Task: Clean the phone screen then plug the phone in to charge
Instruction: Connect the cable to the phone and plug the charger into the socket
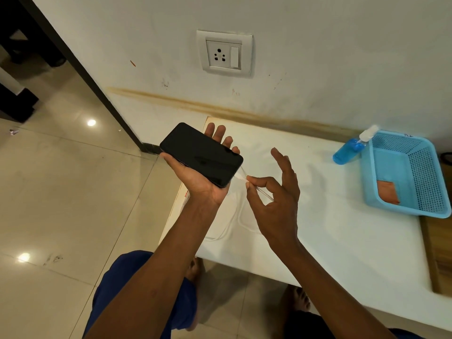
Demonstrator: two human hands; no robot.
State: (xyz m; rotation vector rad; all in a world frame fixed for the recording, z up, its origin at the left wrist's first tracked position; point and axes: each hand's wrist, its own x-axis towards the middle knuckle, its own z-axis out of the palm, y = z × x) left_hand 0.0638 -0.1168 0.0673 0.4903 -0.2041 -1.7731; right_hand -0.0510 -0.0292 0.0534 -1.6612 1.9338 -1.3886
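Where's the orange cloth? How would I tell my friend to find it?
Look along the white table to its right end, where a light blue plastic basket sits against the wall beside a blue spray bottle. The orange cloth lies flat inside the basket, at its near corner. It's the only orange thing there.

The phone (201, 154) lies on the left hand (195, 172) over the table's (342, 241) left edge. The cable (234, 223) trails on the table below. Far right sits the basket (435, 182), bottle (348, 150) just left of it, cloth (388, 192) inside. The socket (224, 53) is on the wall behind.
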